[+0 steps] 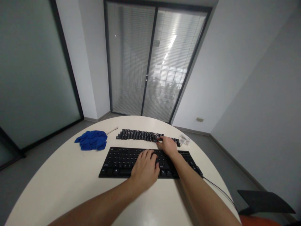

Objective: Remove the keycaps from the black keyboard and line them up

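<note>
A black keyboard (119, 160) lies on the round table, and many of its keys look stripped of their caps. My left hand (146, 166) rests on its middle, palm down, fingers spread and slightly bent over the keys. Behind the keyboard, loose black keycaps (136, 135) stand in rows. My right hand (167, 146) reaches over the keyboard to the right part of these rows. Its thumb and fingers are pinched together; a thin, slender thing seems to stick out at the fingertips, too small to name. The hand hides some of the keycaps.
On the white round table (70, 185), a crumpled blue cloth (92, 140) lies at the left with a thin pale stick (112, 130) beside it. Crumpled white tissue (184, 139) sits at the right. A cable (218, 188) runs off the right edge towards a chair (265, 202).
</note>
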A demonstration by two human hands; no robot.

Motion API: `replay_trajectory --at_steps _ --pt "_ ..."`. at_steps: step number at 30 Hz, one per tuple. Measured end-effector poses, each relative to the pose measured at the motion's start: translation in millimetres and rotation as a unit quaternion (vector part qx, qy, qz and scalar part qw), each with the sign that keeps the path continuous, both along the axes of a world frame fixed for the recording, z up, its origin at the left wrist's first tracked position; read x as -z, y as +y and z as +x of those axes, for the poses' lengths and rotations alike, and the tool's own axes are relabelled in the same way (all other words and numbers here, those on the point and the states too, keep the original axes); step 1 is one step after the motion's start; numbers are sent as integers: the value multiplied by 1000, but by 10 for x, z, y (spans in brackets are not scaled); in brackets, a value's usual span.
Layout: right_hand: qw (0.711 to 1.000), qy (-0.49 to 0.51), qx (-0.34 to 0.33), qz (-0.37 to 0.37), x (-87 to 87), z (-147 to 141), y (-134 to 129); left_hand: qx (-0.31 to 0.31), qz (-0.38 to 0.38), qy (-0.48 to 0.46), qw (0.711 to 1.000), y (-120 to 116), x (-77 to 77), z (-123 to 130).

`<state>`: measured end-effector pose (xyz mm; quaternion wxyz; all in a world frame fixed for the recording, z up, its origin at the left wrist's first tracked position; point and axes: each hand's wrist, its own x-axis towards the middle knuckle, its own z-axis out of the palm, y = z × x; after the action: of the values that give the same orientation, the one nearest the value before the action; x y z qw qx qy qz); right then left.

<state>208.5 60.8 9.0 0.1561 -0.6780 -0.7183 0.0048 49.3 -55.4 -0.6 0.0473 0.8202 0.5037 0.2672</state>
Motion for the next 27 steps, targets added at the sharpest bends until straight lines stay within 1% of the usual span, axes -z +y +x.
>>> replay_trajectory --at_steps 10,15,17,19,23,25,27 --pt "1000 -10 -11 11 18 3 14 -2 3 8 1000 8 18 4" --pt "999 -2 -12 30 -41 33 -71 -1 7 9 1000 7 19 1" --pt "998 37 -4 49 -90 78 -125 -1 5 12 1000 -3 6 -2" --pt "992 104 4 75 -149 143 -184 3 4 15 1000 -14 -5 -7" --pt "965 231 3 123 -269 296 -324 20 10 18 1000 -25 3 -21" --pt "956 264 0 126 -317 372 -408 21 12 20 1000 -23 15 -24" --pt "953 275 -3 129 -345 451 -498 18 13 26 999 -19 18 -23"
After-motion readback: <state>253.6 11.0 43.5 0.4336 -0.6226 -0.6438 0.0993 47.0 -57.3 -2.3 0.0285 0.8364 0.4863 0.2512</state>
